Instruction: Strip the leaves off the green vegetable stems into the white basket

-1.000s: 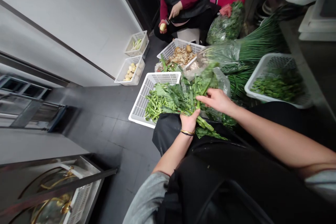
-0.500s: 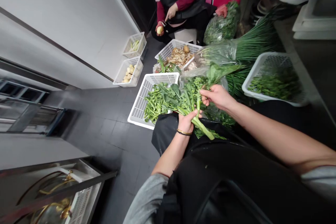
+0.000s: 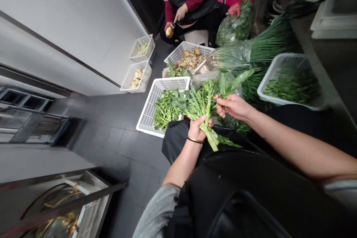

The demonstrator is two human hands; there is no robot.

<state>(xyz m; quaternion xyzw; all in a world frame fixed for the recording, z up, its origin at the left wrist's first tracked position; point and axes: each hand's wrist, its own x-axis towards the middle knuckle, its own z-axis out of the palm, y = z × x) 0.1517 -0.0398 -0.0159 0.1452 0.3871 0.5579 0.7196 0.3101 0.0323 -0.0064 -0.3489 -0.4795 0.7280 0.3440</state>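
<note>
My left hand, with a bracelet at the wrist, is closed round a bunch of leafy green stalks held over my black apron. The cut stem ends stick out below the fist. My right hand pinches one leafy stem at the right side of the bunch. A white slotted basket on the floor in front of me holds more of the same greens.
A seated person across from me peels a potato over a basket of peelings. Two small baskets stand by the white wall. Bagged scallions and another basket of greens lie at right. A metal cart stands lower left.
My left hand has drawn the bunch toward me and more upright, baring more of the stem ends. My right hand has shifted right and taken hold of one stem.
</note>
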